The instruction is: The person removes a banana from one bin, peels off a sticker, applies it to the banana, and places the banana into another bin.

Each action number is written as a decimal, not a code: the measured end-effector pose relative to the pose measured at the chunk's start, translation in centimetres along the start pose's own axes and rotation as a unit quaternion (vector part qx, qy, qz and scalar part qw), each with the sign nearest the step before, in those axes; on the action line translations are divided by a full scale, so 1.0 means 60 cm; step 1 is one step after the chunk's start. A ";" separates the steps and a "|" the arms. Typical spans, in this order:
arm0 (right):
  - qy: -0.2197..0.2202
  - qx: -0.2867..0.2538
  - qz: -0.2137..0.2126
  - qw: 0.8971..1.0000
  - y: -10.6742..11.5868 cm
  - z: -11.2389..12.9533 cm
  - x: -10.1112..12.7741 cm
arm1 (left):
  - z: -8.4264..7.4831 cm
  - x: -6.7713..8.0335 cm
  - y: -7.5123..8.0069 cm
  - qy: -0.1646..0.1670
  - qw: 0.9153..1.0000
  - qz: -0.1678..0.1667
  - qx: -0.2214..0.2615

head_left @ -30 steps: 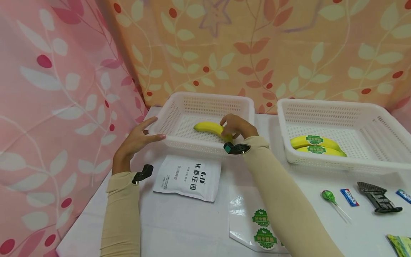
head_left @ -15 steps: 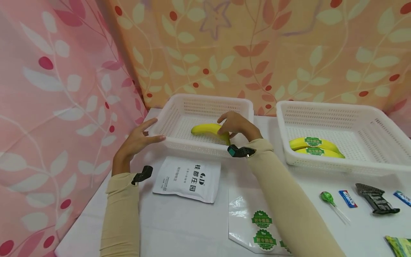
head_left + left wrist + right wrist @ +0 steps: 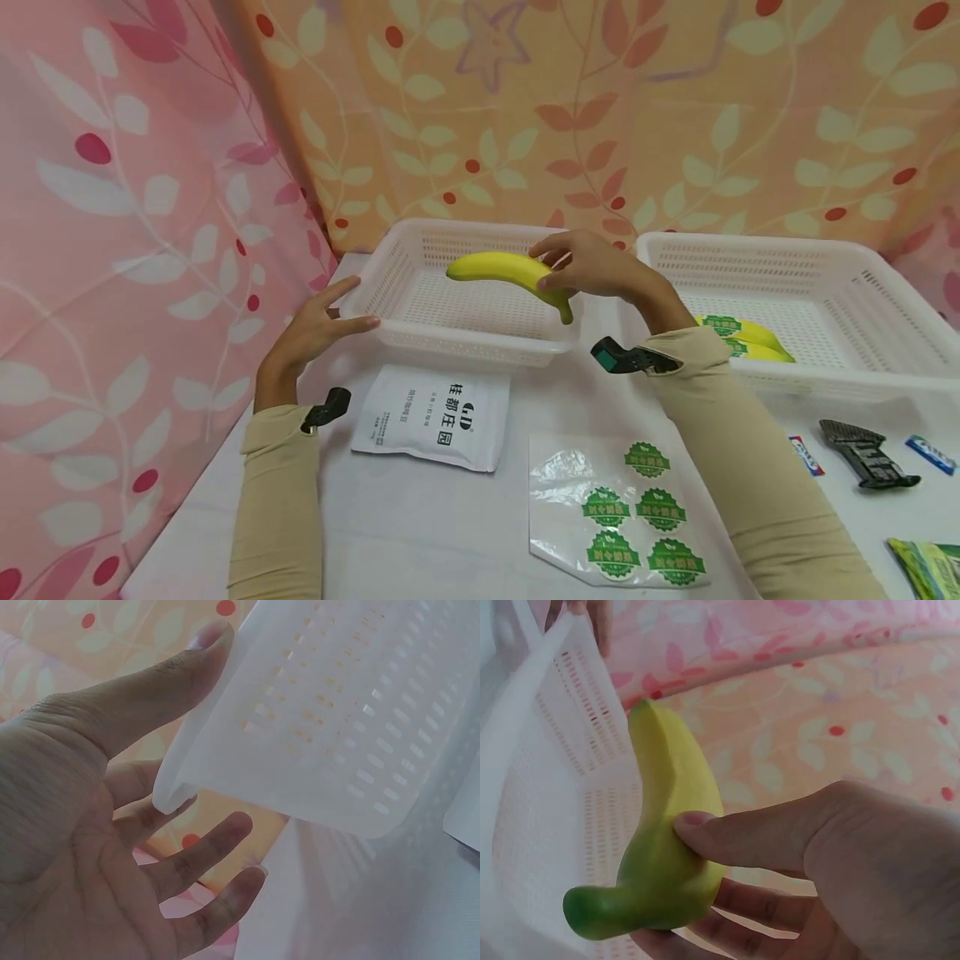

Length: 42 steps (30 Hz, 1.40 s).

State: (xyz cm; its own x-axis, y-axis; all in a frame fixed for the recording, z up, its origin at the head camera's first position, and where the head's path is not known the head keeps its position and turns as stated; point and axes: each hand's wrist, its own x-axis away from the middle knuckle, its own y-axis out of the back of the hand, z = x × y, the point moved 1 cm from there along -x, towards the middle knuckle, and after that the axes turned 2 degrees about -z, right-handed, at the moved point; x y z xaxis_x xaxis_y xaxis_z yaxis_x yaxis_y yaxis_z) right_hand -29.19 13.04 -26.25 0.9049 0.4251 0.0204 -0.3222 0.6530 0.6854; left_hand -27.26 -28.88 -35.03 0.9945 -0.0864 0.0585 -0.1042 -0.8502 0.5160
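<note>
My right hand (image 3: 592, 268) pinches a yellow banana (image 3: 508, 272) near its green stem and holds it in the air above the left white basket (image 3: 390, 279). In the right wrist view the thumb presses the banana (image 3: 667, 847) against curled fingers (image 3: 757, 911). My left hand (image 3: 318, 325) rests with straight fingers on the near left corner of that basket; in the left wrist view the thumb (image 3: 142, 690) lies along the basket rim (image 3: 195, 765). The left basket holds nothing else that I can see.
A second white basket (image 3: 892, 300) at the right holds two labelled bananas (image 3: 738, 337). On the table lie a white pouch (image 3: 431, 414), a clear sheet of green stickers (image 3: 615, 508), wrapped sweets (image 3: 862, 450) and a green packet (image 3: 926, 562). Patterned curtains enclose the left and back.
My right hand has lifted the banana out of the left basket and carried it up and to the right. My left hand has stayed on the basket corner.
</note>
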 end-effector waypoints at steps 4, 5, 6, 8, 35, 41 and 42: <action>0.010 0.023 -0.011 1.000 0.022 -0.001 0.044 | -0.001 0.001 0.001 0.002 1.000 -0.002 -0.011; 0.012 0.026 -0.014 0.999 0.026 -0.003 0.055 | -0.001 0.001 0.001 0.003 1.000 -0.003 -0.015; 0.017 0.028 -0.016 0.999 0.029 -0.005 0.067 | -0.001 0.001 0.001 0.005 1.000 -0.003 -0.018; 0.023 0.033 -0.022 0.999 0.035 -0.011 0.091 | -0.003 0.000 0.001 0.007 1.000 -0.003 -0.022; 0.011 0.060 0.020 0.998 -0.057 -0.140 0.252 | -0.004 0.005 0.009 0.025 0.999 0.005 -0.020; 0.004 0.067 0.008 0.998 -0.071 -0.163 0.243 | -0.005 0.005 0.011 0.022 0.999 0.011 -0.025; 0.002 0.067 0.006 0.998 -0.073 -0.165 0.242 | -0.006 0.005 0.011 0.022 0.999 0.013 -0.027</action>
State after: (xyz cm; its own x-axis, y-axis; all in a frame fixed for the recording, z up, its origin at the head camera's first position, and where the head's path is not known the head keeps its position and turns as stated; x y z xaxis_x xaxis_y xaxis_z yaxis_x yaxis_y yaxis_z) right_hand -17.40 22.57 -36.14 0.9003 0.4345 0.0259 -0.2922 0.5593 0.7758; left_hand -27.03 -29.27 -34.35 0.9905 -0.0843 0.1088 -0.1310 -0.8189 0.5588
